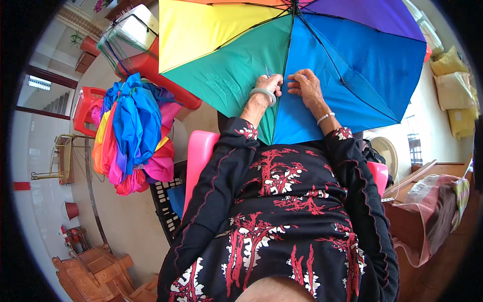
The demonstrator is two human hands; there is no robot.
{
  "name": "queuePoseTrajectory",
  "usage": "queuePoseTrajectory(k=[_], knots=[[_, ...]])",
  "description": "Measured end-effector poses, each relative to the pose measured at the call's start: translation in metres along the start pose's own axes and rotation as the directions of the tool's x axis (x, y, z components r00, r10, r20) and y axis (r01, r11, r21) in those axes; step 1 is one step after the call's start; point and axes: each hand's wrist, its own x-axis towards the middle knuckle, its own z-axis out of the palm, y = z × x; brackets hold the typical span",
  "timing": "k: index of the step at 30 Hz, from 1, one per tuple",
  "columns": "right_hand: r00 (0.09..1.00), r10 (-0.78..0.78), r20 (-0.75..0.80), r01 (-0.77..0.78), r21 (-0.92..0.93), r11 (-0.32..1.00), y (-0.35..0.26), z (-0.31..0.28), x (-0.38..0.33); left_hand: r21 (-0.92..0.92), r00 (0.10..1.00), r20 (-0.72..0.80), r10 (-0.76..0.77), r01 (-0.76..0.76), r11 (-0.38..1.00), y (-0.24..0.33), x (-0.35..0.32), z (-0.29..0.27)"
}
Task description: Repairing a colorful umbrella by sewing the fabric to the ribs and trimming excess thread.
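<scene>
An open umbrella [352,65] with rainbow-coloured panels is spread in front of me, its inner side with black ribs and stretchers facing up. Over the green panel, close to the rib between green and blue, my left hand [268,86] is closed; a small pointed tool [267,71] sticks up from its fingers, too small to name surely. Across that rib, above the blue panel, my right hand [306,86] has its fingers curled in a pinch. Whatever thread or small thing the right fingers hold is too fine to make out.
Left of me, a heap of folded colourful umbrella cloth [133,128] hangs on a red plastic stool [86,108]. A black crate [166,204] stands below it. I sit in a pink chair [201,151]. Yellow bundles [455,90] and a draped cloth [437,211] are at the right.
</scene>
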Motion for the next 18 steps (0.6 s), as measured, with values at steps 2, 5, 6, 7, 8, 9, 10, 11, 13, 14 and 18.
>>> queuePoseTrajectory(k=[2,5,6,7,8,9,10,11,13,14,18], knots=[[0.999,-0.012,0.043,0.008,0.109,0.994,0.002,-0.002,0.002,-0.001,1.0,0.014,-0.005,0.005,1.0,-0.002,0.003,0.0],[0.999,0.006,0.034,-0.011,0.165,0.986,0.005,-0.003,0.004,-0.005,0.999,0.038,-0.017,0.017,1.0,-0.005,0.007,-0.002],[0.999,0.016,0.031,-0.022,0.192,0.981,0.006,-0.003,0.004,0.106,0.998,0.053,0.015,-0.021,0.994,-0.005,0.007,-0.002],[0.999,0.015,0.03,-0.021,0.193,0.981,0.007,-0.004,0.005,0.215,0.996,0.07,0.045,-0.059,0.975,-0.006,0.007,-0.002],[0.999,0.017,0.028,-0.022,0.173,0.985,0.009,-0.005,0.005,0.321,0.993,0.091,0.073,-0.098,0.942,-0.007,0.008,-0.002],[0.999,0.019,0.027,-0.023,0.151,0.988,0.009,-0.004,0.005,0.321,0.993,0.09,0.075,-0.1,0.942,-0.012,0.013,-0.004],[0.999,0.021,0.027,-0.024,0.13,0.991,0.009,-0.003,0.006,0.483,0.955,0.105,0.278,-0.294,0.825,-0.021,0.02,-0.006],[0.999,0.02,0.027,-0.024,0.13,0.991,0.01,-0.004,0.007,0.622,0.873,0.157,0.461,-0.45,0.641,-0.026,0.024,-0.006],[1.0,0.008,0.021,-0.01,0.074,0.997,0.01,-0.003,0.009,0.725,0.756,0.24,0.609,-0.557,0.406,-0.032,0.032,-0.007],[1.0,0.005,0.017,-0.006,0.046,0.999,0.01,-0.003,0.008,0.772,0.763,0.264,0.589,-0.534,0.345,-0.03,0.031,-0.006],[1.0,0.022,0.016,-0.023,0.055,0.998,0.007,-0.006,0.008,0.862,0.785,0.305,0.539,-0.468,0.194,-0.023,0.024,-0.001]])
